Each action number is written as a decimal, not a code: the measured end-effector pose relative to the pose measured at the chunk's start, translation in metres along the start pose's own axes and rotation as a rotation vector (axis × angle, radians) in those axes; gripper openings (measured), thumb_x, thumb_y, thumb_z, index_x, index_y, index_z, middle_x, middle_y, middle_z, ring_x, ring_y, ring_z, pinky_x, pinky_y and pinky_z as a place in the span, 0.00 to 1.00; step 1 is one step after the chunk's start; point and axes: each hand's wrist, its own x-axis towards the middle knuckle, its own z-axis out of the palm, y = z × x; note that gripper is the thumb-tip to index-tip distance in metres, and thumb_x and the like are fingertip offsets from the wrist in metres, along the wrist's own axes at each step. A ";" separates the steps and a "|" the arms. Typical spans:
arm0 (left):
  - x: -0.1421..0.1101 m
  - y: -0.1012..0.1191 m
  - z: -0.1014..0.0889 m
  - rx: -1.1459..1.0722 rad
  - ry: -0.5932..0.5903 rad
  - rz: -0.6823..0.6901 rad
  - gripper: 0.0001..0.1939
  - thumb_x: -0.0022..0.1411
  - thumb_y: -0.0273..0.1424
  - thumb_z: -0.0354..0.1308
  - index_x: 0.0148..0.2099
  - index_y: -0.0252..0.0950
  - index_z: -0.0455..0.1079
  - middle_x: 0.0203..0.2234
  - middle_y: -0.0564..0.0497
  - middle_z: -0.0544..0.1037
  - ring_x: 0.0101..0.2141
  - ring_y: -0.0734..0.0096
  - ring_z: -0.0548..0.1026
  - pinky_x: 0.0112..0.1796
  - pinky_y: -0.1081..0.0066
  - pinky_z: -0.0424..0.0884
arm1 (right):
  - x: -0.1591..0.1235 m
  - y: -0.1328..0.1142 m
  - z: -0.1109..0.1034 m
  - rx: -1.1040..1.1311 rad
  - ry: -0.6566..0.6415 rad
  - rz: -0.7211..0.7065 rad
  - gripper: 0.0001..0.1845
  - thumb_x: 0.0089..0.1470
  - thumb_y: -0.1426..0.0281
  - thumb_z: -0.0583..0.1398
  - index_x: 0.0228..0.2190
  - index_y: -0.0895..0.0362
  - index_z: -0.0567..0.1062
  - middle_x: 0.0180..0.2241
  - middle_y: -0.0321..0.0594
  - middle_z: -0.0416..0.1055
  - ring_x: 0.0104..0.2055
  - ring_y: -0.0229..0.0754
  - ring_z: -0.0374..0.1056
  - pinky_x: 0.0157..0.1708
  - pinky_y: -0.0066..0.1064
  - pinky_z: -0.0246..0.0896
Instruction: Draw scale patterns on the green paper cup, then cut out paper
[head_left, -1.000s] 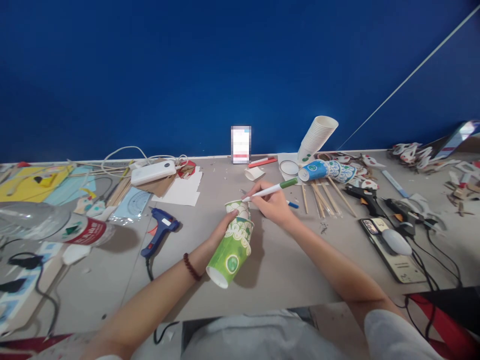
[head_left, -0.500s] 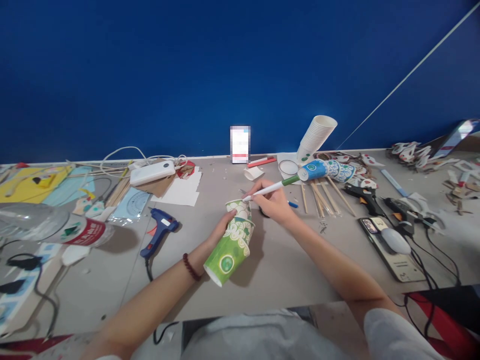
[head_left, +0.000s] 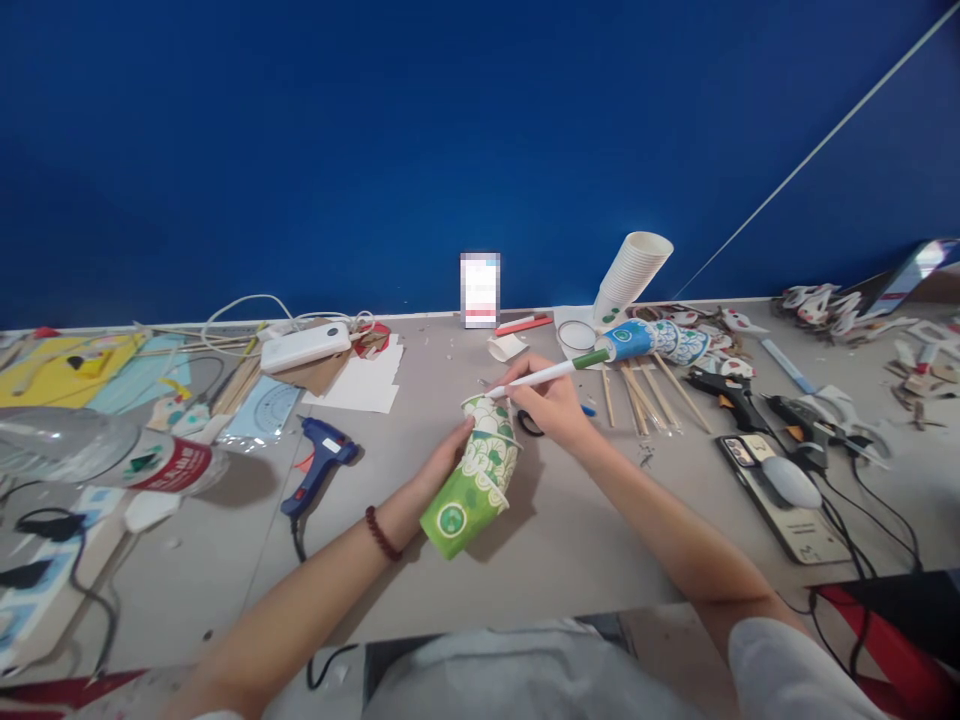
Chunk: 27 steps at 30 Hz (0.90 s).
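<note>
A row of green and white patterned paper cups [head_left: 489,462], joined end to end in a slight curve, lies tilted in my left hand [head_left: 444,458]. That hand is wrapped round the cups from the left, its far fingers hidden behind them. My right hand [head_left: 551,403] pinches a white marker with a green end [head_left: 551,374], its tip at the top cup near the rim. Whether the tip touches the paper I cannot tell. Beyond the right hand lies a similar row of blue and white cups [head_left: 655,342].
A tall stack of white paper cups [head_left: 634,273] leans behind the blue ones. A blue glue gun [head_left: 318,465] lies to the left, near a plastic bottle [head_left: 112,452]. Wooden sticks [head_left: 641,400], a black glue gun [head_left: 726,398] and a phone [head_left: 784,500] lie on the right.
The green cups have turned a little in my left hand, their lower end shifting right and up. My right hand and the marker have moved slightly to the right.
</note>
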 end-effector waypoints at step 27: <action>0.001 -0.003 -0.001 0.019 0.033 -0.022 0.21 0.57 0.41 0.56 0.44 0.27 0.71 0.32 0.43 0.78 0.31 0.64 0.76 0.37 0.67 0.71 | 0.005 0.005 -0.007 -0.181 -0.074 -0.051 0.03 0.47 0.72 0.57 0.28 0.56 0.72 0.29 0.38 0.71 0.32 0.40 0.67 0.33 0.32 0.62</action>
